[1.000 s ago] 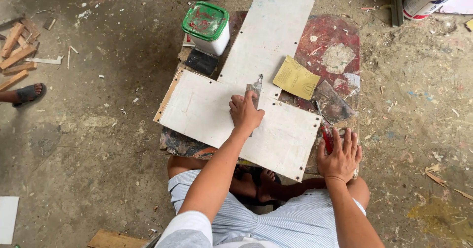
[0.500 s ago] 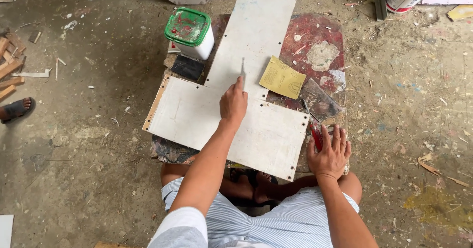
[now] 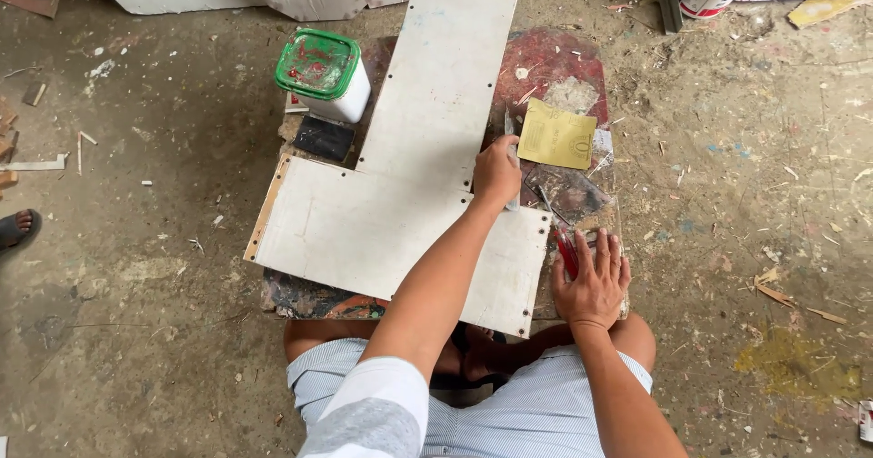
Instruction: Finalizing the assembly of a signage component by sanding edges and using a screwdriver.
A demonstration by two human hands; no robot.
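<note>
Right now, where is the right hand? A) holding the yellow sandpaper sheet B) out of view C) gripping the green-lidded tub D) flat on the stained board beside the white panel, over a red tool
D: the right hand lies palm down beside the white panel, fingers spread over a red tool.

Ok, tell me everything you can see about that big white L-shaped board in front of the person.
The white L-shaped board looks like painted plywood or a similar sheet, with a tan edge bared along its left side. Its face is scuffed and dotted with small dark holes near the edges. It lies flat on a paint-stained base on the floor, one arm running away from the person, the other across their knees. The left hand rests at its right edge in a grip on a thin blade-like tool. A white tub with a green lid stands beside it.
</note>
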